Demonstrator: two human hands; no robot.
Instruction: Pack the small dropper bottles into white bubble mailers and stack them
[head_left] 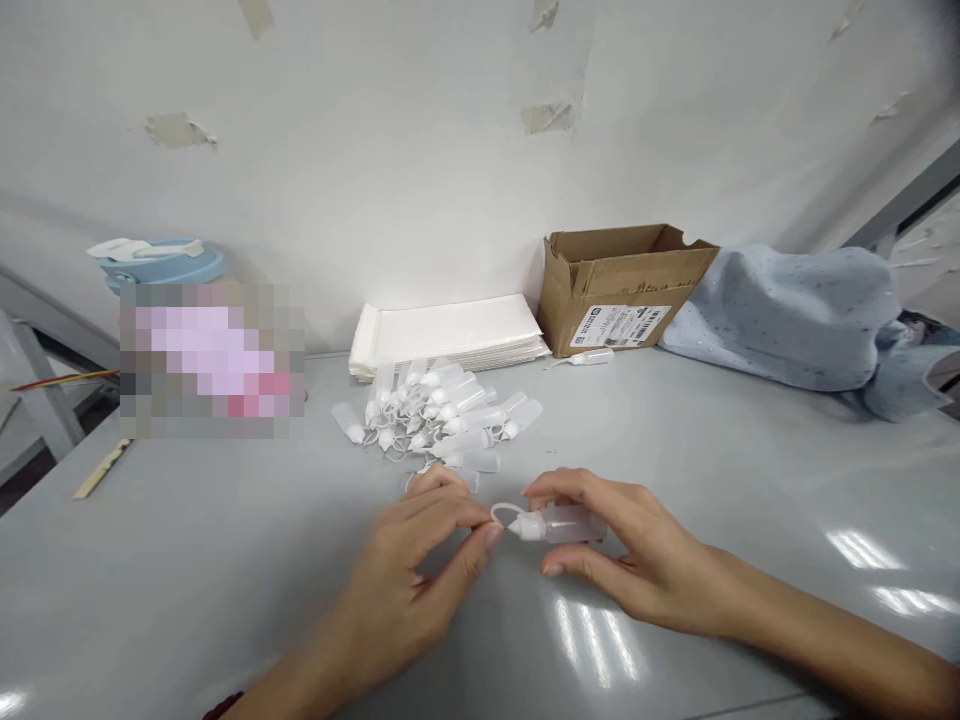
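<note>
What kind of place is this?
Probably a workshop or packing bench: a plain grey tabletop against a scuffed wall, with a pile of small plastic bottles and an open cardboard box bearing a printed label.

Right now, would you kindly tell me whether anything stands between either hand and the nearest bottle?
Nothing visible does: the left hand pinches the loop on the bottle, the right hand curves around its body, and the bottle pile lies farther back.
</note>
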